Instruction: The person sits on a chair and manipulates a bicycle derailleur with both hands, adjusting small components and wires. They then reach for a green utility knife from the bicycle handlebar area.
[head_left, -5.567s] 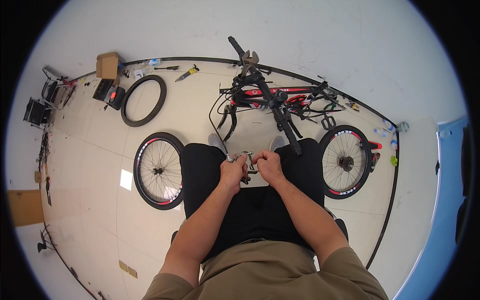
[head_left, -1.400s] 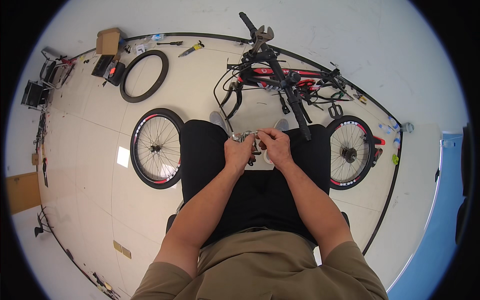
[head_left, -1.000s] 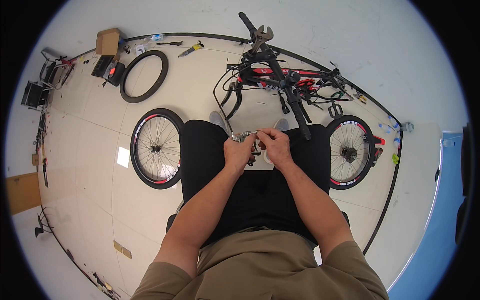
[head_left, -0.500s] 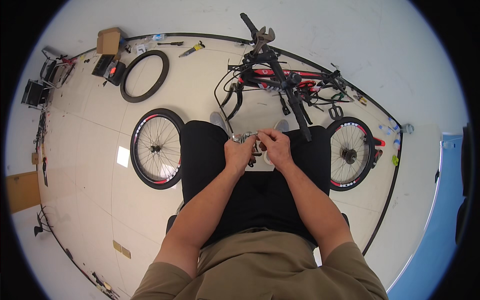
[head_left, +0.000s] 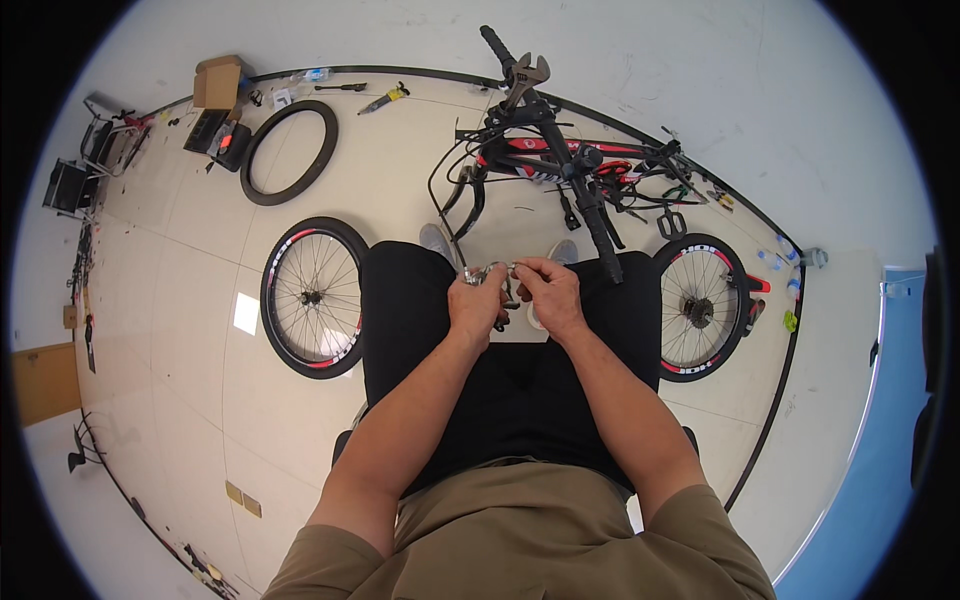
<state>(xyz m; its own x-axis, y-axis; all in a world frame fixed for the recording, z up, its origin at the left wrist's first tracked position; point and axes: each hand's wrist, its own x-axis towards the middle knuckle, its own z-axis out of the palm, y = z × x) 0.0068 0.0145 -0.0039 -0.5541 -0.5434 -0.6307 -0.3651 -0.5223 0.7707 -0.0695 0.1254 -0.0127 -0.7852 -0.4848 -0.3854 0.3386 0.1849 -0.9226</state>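
Observation:
Between my knees I hold a small silver metal bicycle part (head_left: 483,273) with darker bits hanging below it. My left hand (head_left: 474,308) is closed round its left side, the thumb along the top. The fingers of my right hand (head_left: 553,296) pinch at the part's right end, where a small silver piece shows at the fingertips. My fingers cover much of the part, so its exact kind is hard to make out. Just beyond my hands is a bicycle frame (head_left: 530,147), red and black, its handlebar (head_left: 590,200) reaching toward my right knee.
A spoked wheel (head_left: 272,300) lies left of my legs, and another wheel (head_left: 742,300) with a cassette lies on the right. Farther left are a bare tyre (head_left: 250,180), an open cardboard box (head_left: 217,84) and a yellow-handled tool (head_left: 384,98). An adjustable wrench (head_left: 526,78) rests by the handlebar.
My right fingertips have shifted slightly at the end of the silver part, and the part has turned a little in my left hand. Everything else has stayed in place.

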